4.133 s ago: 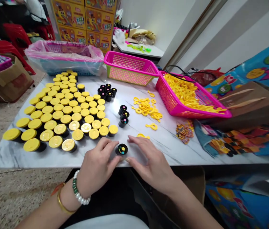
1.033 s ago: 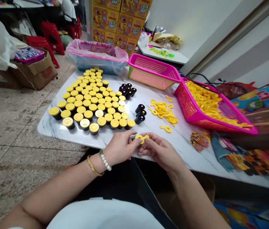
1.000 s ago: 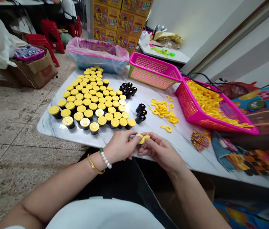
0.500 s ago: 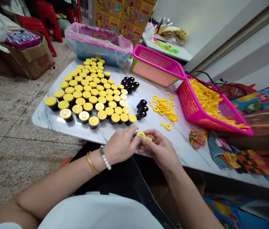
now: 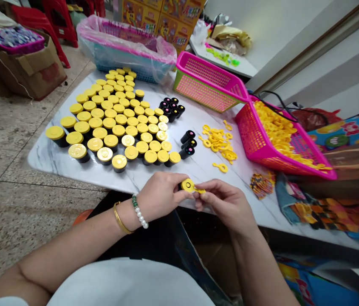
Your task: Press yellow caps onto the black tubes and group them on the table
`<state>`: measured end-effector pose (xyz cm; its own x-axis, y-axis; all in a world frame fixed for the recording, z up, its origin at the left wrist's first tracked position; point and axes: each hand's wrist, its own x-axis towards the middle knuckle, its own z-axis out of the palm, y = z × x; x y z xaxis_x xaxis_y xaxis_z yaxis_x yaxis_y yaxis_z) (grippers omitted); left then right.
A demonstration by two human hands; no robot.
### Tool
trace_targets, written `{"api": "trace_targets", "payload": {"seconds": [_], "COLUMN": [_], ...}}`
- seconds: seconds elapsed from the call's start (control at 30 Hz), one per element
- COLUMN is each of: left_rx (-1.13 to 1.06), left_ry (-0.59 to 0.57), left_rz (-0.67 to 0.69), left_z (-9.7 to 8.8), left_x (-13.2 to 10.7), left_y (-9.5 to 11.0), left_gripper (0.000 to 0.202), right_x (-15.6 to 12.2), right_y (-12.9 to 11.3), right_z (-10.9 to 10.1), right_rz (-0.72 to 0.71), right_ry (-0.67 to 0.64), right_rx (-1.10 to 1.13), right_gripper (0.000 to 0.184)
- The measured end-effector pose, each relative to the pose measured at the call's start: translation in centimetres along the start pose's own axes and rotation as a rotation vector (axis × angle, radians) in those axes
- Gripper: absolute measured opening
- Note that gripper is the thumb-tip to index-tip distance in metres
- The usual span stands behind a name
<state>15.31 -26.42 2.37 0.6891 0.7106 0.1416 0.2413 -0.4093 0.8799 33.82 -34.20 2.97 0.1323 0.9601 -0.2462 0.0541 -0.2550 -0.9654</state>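
Near the table's front edge, my left hand (image 5: 166,193) is closed on a small dark tube with a round yellow top (image 5: 187,185), which has a dark ring at its centre. Against this top my right hand (image 5: 224,202) pinches a small yellow plastic piece (image 5: 201,191) between thumb and finger. Whether that piece is joined to the top, I cannot tell. Beyond my hands stand many yellow-capped black tubes (image 5: 114,127) in close rows. To the right lies a loose pile of yellow ring-shaped pieces with short tails (image 5: 219,142).
Black tubes without yellow caps (image 5: 187,144) stand right of the capped ones. A pink basket (image 5: 246,140) of yellow pieces sits at the right, beside a pink and green basket (image 5: 211,91). A plastic-lined basket (image 5: 125,55) stands behind; printed wrappers (image 5: 262,185) lie at the right.
My right hand has moved slightly right and its fingers have drawn back from the left. The tube's yellow top now faces me more. The view has shifted a little.
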Motion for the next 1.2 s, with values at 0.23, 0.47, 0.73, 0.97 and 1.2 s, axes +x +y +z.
{"api": "trace_targets", "payload": {"seconds": [0.23,0.47,0.73,0.97,1.2], "left_rx": [0.028,0.153,0.173,0.252,0.069], "left_ry": [0.053,0.143,0.04,-0.024,0.135], "left_rz": [-0.055,-0.039,-0.036,-0.097,-0.085], "left_z": [0.6,1.4,1.5,1.4,-1.2], "left_x": [-0.3,-0.6,-0.3,-0.3,-3.9], "left_y": [-0.1,-0.4,-0.3,-0.3,-0.9], "left_gripper": [0.009,0.019,0.016,0.02,0.045], "right_x": [4.3,4.2,4.3,1.6,1.6], "right_y": [-2.0,-1.4,-2.8,-1.9,-2.2], "right_z": [-0.8,-1.8,0.4,2.1,5.0], "right_rz": [0.107,0.197,0.326,0.249,0.237], "right_ry": [-0.305,-0.43,-0.361,-0.131,-0.091], "right_rx": [0.151,0.213,-0.05,-0.14,-0.091], "right_gripper": [0.034,0.03,0.034,0.037,0.042]}}
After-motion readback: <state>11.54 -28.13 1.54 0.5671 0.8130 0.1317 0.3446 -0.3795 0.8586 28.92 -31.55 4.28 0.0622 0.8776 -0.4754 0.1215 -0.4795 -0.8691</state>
